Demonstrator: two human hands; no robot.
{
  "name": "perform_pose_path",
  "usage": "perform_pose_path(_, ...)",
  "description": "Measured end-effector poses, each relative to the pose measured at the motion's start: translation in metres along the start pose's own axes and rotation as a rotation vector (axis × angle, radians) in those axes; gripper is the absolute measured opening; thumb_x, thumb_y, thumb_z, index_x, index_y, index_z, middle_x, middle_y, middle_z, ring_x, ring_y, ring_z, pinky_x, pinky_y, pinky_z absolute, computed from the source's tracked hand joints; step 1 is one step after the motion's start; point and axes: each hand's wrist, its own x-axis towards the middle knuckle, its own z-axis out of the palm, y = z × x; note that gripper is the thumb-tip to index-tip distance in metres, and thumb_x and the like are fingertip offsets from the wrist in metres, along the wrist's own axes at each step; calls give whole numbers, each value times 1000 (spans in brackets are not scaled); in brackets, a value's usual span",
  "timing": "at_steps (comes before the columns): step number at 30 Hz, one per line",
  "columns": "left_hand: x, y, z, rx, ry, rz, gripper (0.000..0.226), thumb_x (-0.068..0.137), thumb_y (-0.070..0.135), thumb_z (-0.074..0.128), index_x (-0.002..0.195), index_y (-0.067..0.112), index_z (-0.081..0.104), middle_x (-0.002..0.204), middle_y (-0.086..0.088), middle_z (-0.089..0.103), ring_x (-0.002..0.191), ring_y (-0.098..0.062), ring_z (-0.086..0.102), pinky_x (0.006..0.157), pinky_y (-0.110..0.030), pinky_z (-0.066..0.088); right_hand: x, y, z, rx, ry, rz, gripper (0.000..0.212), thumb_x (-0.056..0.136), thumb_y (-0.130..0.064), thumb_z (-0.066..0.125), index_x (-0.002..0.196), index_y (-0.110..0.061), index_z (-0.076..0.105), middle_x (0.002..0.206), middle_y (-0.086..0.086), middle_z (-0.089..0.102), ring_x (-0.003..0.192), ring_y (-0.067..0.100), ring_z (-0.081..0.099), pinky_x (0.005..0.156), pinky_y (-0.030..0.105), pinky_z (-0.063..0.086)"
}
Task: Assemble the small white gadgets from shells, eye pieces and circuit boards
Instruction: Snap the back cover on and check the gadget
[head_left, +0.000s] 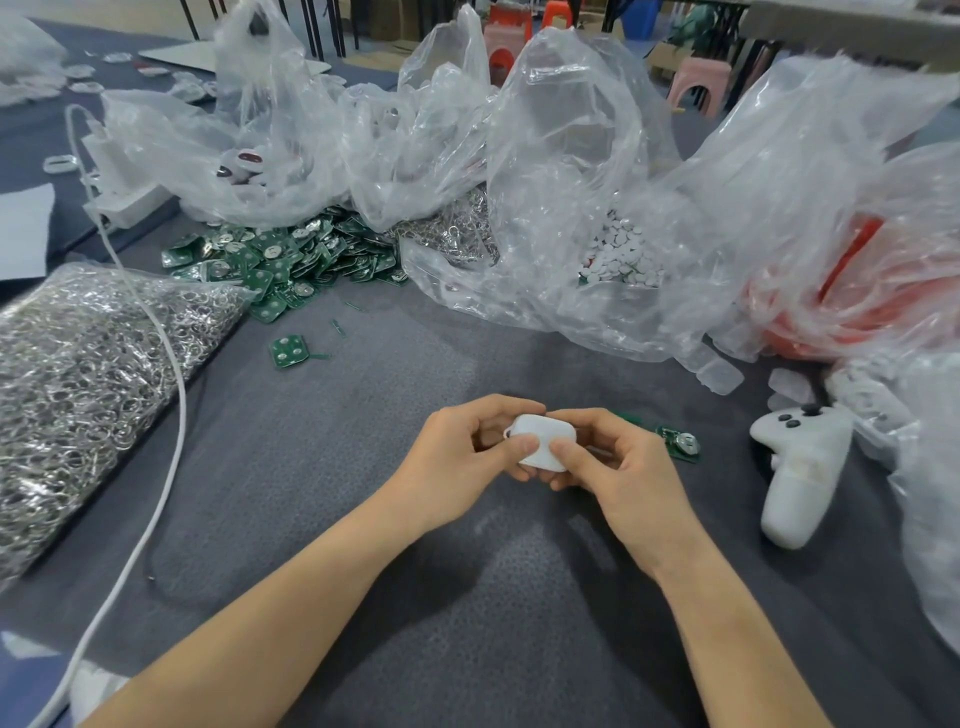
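A small white gadget shell (545, 436) with a loop at its left corner is held above the grey cloth between both hands. My left hand (462, 462) grips its left side, thumb on top. My right hand (618, 467) grips its right side, thumb pressing the top face. A green circuit board (678, 442) with a round metal cell lies just right of my right hand. A heap of green circuit boards (291, 257) lies further back. One loose board (288, 352) sits apart in front of it. A clear bag holds eye pieces (249, 161).
A bag of metal rings (78, 374) fills the left side. A white cable (171, 364) runs across it. Clear bags hold white discs (621, 254) and red parts (841, 291). A white controller (800, 467) lies at the right.
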Motion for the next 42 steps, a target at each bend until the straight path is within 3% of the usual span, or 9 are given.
perform_pose_path(10,-2,0,5,-27,93,42,15,92,4,59,97,15,68,90,-2,74,81,-17,71,70,-24,56,-2,-2,2,-195,20,-115,27,84,4,65,98,-19,68,89,1,72,77,16,69,71,24,56)
perform_pose_path(16,-3,1,3,106,79,79,13,92,5,59,94,13,68,84,5,74,69,-8,66,64,-21,54,-3,-1,2,-287,46,-130,27,82,3,68,95,-21,68,86,-8,71,70,13,68,70,22,54)
perform_pose_path(22,-2,-1,3,74,108,80,14,92,7,59,94,17,68,83,3,74,74,-12,69,65,-24,56,-4,1,7,-253,92,-144,28,83,0,68,94,-26,68,87,-5,71,71,12,69,68,23,56)
perform_pose_path(26,0,-1,2,-42,113,39,21,90,4,61,98,23,68,90,5,73,86,-13,71,72,-23,56,-2,0,7,-120,150,-126,21,85,-2,67,94,-20,70,89,-4,73,82,10,70,71,20,55)
perform_pose_path(29,-1,-1,1,-26,73,33,29,87,-1,64,104,24,66,95,0,73,90,-16,71,79,-26,57,-1,-1,6,-94,150,-127,18,85,0,66,92,-16,70,87,-6,74,79,8,70,69,15,52)
perform_pose_path(36,-3,-1,3,49,103,20,25,84,-3,67,90,21,64,81,3,74,76,-12,72,69,-16,53,1,-1,4,-99,117,-97,15,85,3,64,87,-11,69,78,-2,72,69,7,68,64,14,51)
perform_pose_path(39,-2,-1,5,45,104,16,18,85,1,67,91,17,62,81,0,74,72,-16,72,66,-19,54,1,-1,5,-59,138,-76,13,86,3,64,91,-7,70,83,2,73,73,8,68,64,14,51)
perform_pose_path(42,-4,0,7,47,125,64,10,90,8,63,89,15,56,76,-2,71,57,-23,70,53,-26,55,1,-3,6,-14,133,-70,13,86,1,64,95,-7,70,84,5,74,74,10,68,66,17,52)
